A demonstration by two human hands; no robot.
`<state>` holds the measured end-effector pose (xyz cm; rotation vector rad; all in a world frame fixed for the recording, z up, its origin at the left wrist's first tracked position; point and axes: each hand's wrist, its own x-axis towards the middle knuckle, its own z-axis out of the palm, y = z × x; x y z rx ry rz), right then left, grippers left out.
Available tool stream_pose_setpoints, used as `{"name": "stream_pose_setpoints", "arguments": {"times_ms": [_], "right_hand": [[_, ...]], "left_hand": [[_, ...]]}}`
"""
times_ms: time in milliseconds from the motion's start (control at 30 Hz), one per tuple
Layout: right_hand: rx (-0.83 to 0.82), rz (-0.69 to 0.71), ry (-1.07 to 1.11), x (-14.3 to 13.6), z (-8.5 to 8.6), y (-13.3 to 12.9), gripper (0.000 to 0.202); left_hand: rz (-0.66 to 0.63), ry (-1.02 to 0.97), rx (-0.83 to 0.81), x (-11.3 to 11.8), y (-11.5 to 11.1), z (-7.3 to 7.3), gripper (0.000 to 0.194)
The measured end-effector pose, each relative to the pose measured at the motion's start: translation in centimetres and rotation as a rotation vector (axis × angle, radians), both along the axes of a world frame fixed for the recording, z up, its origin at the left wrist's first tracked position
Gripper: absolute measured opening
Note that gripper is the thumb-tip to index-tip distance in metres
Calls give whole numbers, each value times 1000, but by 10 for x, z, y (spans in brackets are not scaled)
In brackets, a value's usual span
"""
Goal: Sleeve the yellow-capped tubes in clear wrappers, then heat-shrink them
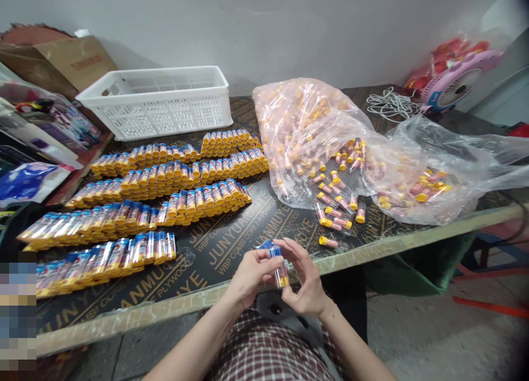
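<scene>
At the near table edge, both hands are at a small clear tube (281,275) with a blue band at its top and a yellow cap at its lower end. My left hand (250,273) pinches it by the blue end between thumb and fingers. Something flat and blue (265,245) shows by the left fingertips, partly hidden. My right hand (305,282) curves round the other side, its thumb at the yellow cap and its fingers near the top. Loose yellow-capped tubes (330,241) with pink contents lie just beyond, without blue bands.
Stacked rows of blue-and-yellow wrapped tubes (194,202) cover the table's left half. A white plastic basket (165,108) stands behind them. A big clear bag (289,122) of tubes spreads at the right. Farther right are a white cable (392,104) and a pink fan (460,83).
</scene>
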<state>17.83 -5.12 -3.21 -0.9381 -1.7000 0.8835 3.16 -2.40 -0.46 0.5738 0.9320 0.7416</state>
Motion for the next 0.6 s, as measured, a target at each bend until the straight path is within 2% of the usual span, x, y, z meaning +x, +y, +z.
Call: {"name": "stream_pose_setpoints", "arguments": {"times_ms": [267, 367, 467, 533, 600], "right_hand": [[-9, 6, 2, -7, -4, 2, 88], [-1, 17, -85, -3, 2, 7, 89], [13, -156, -234, 17, 5, 17, 83], [23, -345, -331, 38, 2, 26, 67], [49, -483, -441, 62, -6, 35, 48]], "left_hand": [[-7, 13, -2, -2, 0, -3, 40], [18, 103, 91, -13, 9, -9, 37], [93, 458, 302, -39, 27, -21, 35], [113, 778, 419, -61, 39, -28, 36], [69, 1087, 502, -79, 46, -31, 42]]}}
